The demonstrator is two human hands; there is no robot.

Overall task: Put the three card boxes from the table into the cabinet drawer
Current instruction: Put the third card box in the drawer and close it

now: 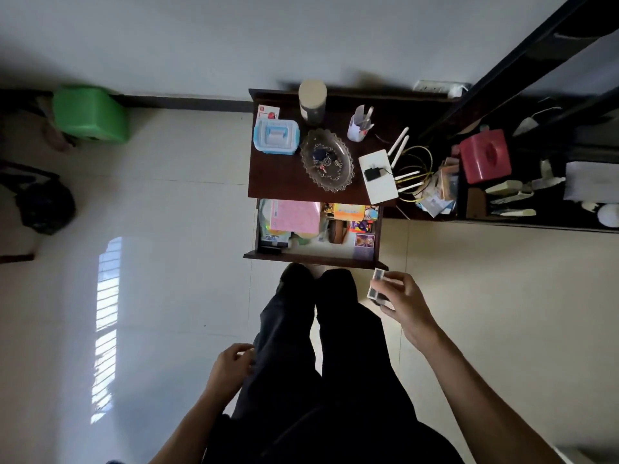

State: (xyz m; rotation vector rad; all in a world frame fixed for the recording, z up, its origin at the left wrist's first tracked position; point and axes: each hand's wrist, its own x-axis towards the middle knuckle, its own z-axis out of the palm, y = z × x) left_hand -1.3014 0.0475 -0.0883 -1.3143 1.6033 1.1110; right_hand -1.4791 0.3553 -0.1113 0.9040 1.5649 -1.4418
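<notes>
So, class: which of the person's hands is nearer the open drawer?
Right. The right hand, holding card boxes, is just in front of the drawer by its right corner. The left hand hangs well back beside the leg.

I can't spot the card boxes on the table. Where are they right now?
In the head view, card boxes are held in the right hand, just outside the open drawer's front right corner, above the floor.

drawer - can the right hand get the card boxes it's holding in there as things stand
Probably yes. The drawer is pulled open, and the right hand, gripping the card boxes, is just outside its front right corner. A bare strip along the drawer's front looks free; nothing blocks the way.
</notes>
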